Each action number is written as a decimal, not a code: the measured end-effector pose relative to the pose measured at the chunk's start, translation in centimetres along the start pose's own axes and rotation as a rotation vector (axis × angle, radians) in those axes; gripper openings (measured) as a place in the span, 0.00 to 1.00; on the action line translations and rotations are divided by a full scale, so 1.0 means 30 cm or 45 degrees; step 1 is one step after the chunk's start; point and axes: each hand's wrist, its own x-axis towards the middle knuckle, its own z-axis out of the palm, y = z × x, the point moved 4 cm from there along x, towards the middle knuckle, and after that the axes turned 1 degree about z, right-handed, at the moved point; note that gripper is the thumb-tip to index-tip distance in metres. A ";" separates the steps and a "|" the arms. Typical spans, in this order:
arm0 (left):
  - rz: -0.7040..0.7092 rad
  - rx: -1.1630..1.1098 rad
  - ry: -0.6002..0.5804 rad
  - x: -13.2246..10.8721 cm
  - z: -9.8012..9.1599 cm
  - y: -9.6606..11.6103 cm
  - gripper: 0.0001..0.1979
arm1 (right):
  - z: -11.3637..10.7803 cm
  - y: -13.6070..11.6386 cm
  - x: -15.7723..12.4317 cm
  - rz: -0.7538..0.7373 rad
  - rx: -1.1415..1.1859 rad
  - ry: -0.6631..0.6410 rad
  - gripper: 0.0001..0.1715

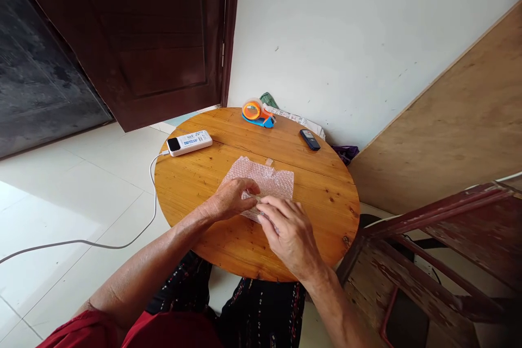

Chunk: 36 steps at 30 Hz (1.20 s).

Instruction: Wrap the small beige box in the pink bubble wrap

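You have one left hand (pixel 236 197) and one right hand (pixel 292 229) in view, two in all; you face one round table (pixel 326 212); on it you count one piece of bubble wrap (pixel 277 180), one tape dispenser (pixel 253 112), one dark handset (pixel 310 140) and one white device (pixel 191 143); you also see one grey cable (pixel 143 230), one maroon door (pixel 163 43) and one plywood panel (pixel 460 103).

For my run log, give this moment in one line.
left hand: at bubble wrap | right hand: at bubble wrap | grip: unclear | tape dispenser: near table far edge
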 end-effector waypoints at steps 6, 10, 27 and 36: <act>0.019 -0.033 -0.037 -0.014 -0.054 -0.001 0.14 | 0.046 -0.009 0.007 -0.005 -0.170 -0.119 0.12; -0.052 0.053 -0.053 -0.031 -0.109 -0.030 0.16 | 0.041 -0.012 0.019 -0.021 -0.220 -0.236 0.13; -0.467 0.359 0.068 -0.086 -0.182 -0.117 0.20 | 0.058 -0.040 0.089 -0.169 -0.489 -0.349 0.15; -0.528 0.008 0.087 -0.026 -0.113 -0.125 0.04 | 0.056 -0.049 0.140 -0.220 -0.518 -0.512 0.09</act>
